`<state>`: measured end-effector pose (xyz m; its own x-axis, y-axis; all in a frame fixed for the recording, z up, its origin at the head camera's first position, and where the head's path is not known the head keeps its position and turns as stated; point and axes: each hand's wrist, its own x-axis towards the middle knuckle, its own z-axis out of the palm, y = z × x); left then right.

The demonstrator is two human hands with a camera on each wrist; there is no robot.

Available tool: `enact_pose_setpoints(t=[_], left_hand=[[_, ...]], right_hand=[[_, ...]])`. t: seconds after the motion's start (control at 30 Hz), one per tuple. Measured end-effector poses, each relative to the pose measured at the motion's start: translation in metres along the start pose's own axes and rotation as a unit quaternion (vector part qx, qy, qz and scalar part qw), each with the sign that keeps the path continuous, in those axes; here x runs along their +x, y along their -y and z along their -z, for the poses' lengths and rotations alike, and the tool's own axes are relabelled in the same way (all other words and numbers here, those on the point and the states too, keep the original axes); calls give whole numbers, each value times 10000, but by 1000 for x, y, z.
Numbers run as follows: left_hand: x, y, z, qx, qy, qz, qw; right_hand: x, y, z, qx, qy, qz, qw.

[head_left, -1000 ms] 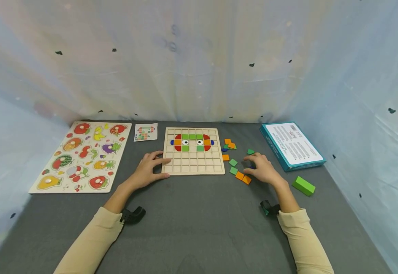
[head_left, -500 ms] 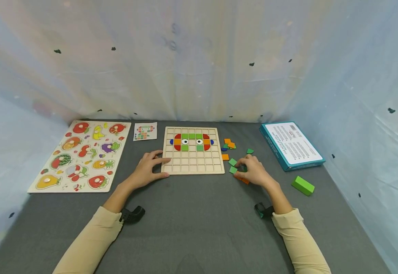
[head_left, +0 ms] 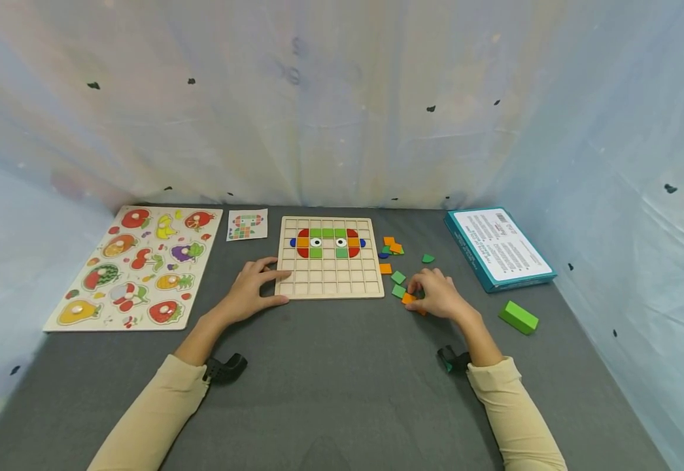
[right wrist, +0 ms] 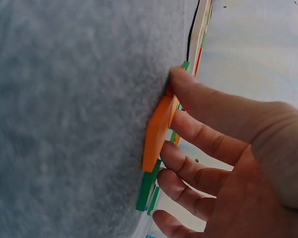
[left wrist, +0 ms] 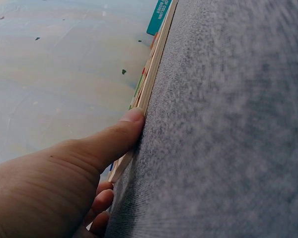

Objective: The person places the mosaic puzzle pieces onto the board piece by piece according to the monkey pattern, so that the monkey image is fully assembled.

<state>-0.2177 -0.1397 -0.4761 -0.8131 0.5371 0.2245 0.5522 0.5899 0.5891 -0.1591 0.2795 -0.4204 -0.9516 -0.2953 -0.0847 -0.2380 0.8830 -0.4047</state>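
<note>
The wooden grid board (head_left: 329, 286) holds red, green, orange, blue and eye tiles in its upper rows. At its lower left edge, my left hand (head_left: 246, 291) rests with spread fingers; in the left wrist view the thumb (left wrist: 133, 116) touches the board's side (left wrist: 153, 74). My right hand (head_left: 439, 296) is right of the board, thumb and index finger pinching an orange tile (head_left: 409, 298). In the right wrist view, orange tiles (right wrist: 157, 134) lie at the fingertips, above a green tile (right wrist: 147, 191); overlap hides part of the pinch. Green tiles (head_left: 398, 277) lie beside that hand.
A pattern card (head_left: 247, 225) and a fruit puzzle board (head_left: 201, 275) are on the left. More orange tiles (head_left: 386, 269) lie along the grid board's right side. A teal box (head_left: 501, 248) and a green block (head_left: 518, 318) stand further right.
My right hand has moved left and slightly down, from open above the table to the orange tiles, and its fingers have closed in. My left hand has stayed at the board.
</note>
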Motion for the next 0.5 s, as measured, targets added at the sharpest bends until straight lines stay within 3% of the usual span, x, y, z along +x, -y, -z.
enact_pose_setpoints(t=[0.33, 0.5], left_hand=[[0, 1, 0, 79, 8, -61, 10000], [-2, 2, 1, 52, 14, 4, 10000]], right_hand=[[5, 8, 2, 475, 219, 264, 9983], [24, 26, 7, 706, 339, 411, 9961]])
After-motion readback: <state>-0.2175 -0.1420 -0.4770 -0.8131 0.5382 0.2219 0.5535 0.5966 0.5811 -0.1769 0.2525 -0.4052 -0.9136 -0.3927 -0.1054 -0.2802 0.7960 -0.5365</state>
